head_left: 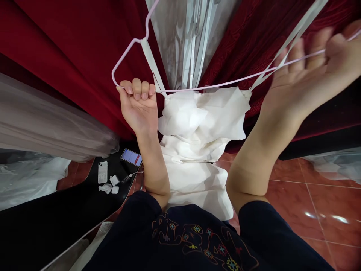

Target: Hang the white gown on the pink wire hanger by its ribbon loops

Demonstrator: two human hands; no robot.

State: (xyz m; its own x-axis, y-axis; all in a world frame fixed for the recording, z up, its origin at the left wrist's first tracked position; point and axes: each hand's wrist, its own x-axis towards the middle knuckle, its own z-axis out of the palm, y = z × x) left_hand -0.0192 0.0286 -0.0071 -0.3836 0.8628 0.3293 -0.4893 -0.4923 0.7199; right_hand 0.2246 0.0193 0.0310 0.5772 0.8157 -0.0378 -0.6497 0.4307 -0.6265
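Note:
A thin pink wire hanger [197,89] hangs in front of me with a white garment [197,146] draped from it by two white straps. My left hand [138,103] is closed in a fist around the hanger's left end. My right hand [307,75] is raised at the upper right, fingers curled over the hanger's right arm and one strap. The white fabric falls in crumpled folds between my forearms down to my dark embroidered top.
Deep red velvet fabric [70,56] and a clear plastic garment cover [188,37] hang behind. A pale tulle dress [42,131] lies at left. A black surface [56,210] holds two phones [131,157], a charger and small items. Red floor tiles [310,203] spread right.

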